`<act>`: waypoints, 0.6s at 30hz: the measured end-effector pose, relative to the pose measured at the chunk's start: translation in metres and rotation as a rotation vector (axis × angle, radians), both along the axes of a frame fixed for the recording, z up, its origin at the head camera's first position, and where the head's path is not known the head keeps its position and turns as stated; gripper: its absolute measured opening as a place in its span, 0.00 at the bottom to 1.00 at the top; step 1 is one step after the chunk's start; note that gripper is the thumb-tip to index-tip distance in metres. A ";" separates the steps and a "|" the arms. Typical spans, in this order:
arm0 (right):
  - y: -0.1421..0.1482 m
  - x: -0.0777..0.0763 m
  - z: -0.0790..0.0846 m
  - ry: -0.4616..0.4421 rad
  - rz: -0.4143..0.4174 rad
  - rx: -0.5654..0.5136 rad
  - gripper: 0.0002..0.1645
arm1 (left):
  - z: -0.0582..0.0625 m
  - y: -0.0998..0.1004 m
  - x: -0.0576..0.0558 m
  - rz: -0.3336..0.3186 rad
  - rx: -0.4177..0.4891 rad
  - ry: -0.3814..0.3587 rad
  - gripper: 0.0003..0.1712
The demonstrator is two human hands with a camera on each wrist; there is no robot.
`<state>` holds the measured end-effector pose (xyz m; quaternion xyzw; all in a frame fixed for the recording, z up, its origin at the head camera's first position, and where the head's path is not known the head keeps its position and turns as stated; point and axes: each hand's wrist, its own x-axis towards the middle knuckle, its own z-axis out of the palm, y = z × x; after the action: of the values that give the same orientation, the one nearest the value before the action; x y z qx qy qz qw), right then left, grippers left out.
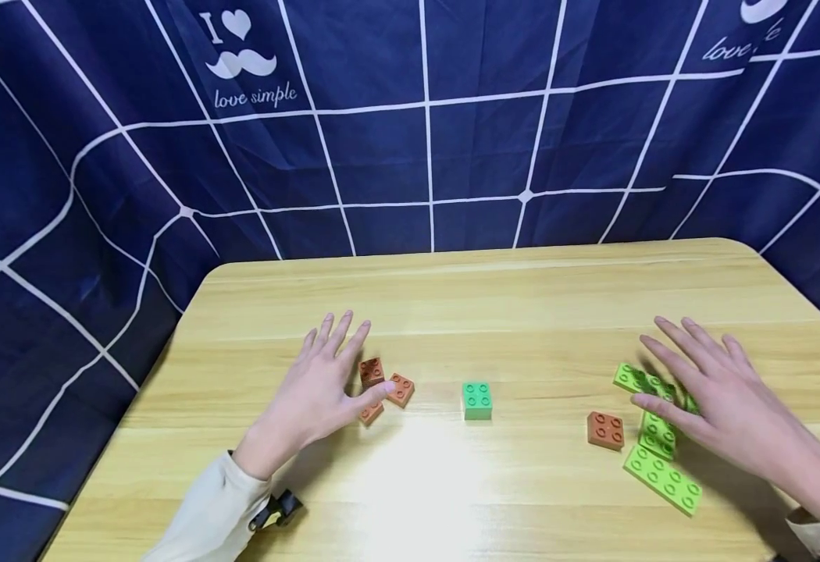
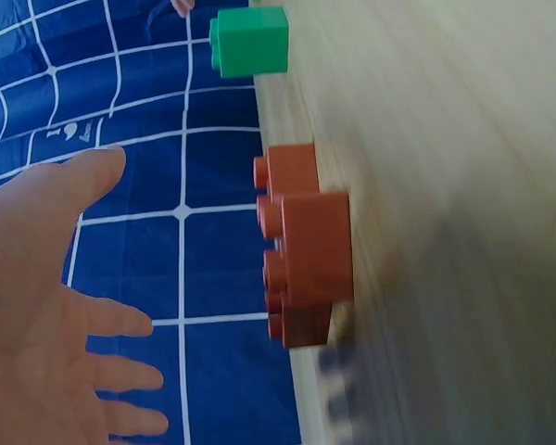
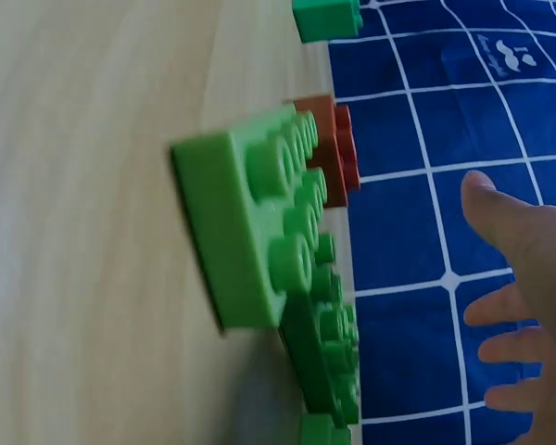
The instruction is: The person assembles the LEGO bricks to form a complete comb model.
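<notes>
My left hand (image 1: 315,394) hovers over the table with fingers spread and nothing held. Just beyond its thumb lie several reddish-brown toy bricks (image 1: 401,389), seen from the side as brown bricks (image 2: 317,248) in the left wrist view. On the right, my right hand (image 1: 722,406) is likewise spread above several lime-green bricks (image 1: 663,478), partly covering them. A longer lime brick (image 3: 227,232) looms large in the right wrist view. One brown brick (image 1: 605,430) lies just left of the lime ones. Between the hands stands a green two-by-two brick (image 1: 476,400).
The bricks lie on a light wooden table (image 1: 494,304) with rounded far corners. A dark blue cloth (image 1: 375,164) with white lines hangs behind it and along the sides. A black device (image 1: 276,510) is strapped at the left sleeve.
</notes>
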<state>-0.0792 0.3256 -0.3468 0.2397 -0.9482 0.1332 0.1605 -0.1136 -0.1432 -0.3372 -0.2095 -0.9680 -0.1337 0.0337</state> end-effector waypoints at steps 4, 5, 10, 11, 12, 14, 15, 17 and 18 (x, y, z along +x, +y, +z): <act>-0.005 0.004 -0.002 0.008 0.045 -0.030 0.43 | -0.001 0.008 -0.002 -0.067 0.024 0.023 0.55; -0.007 0.005 -0.002 0.008 0.047 -0.034 0.43 | -0.001 0.010 -0.002 -0.084 0.027 0.027 0.55; -0.012 0.011 -0.005 -0.013 0.044 -0.022 0.46 | -0.002 0.021 -0.002 -0.154 0.013 0.020 0.55; -0.012 0.012 -0.005 -0.020 0.044 -0.016 0.47 | -0.002 0.023 -0.002 -0.165 0.004 0.015 0.55; -0.013 0.013 -0.006 -0.026 0.047 -0.009 0.47 | -0.003 0.026 -0.002 -0.177 -0.003 0.010 0.55; -0.015 0.015 -0.008 -0.035 0.057 0.004 0.48 | -0.004 0.031 -0.002 -0.199 -0.024 -0.001 0.55; -0.016 0.016 -0.009 -0.037 0.061 0.007 0.47 | -0.005 0.033 -0.002 -0.210 -0.031 -0.008 0.54; -0.017 0.017 -0.011 -0.036 0.073 0.014 0.48 | -0.006 0.039 -0.001 -0.228 -0.045 -0.021 0.54; -0.018 0.017 -0.012 -0.035 0.079 0.019 0.48 | -0.007 0.041 -0.001 -0.237 -0.055 -0.027 0.54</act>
<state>-0.0620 0.3076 -0.3585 0.2762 -0.9418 0.1346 0.1364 -0.1149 -0.1019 -0.3443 -0.3216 -0.9401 -0.1128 -0.0013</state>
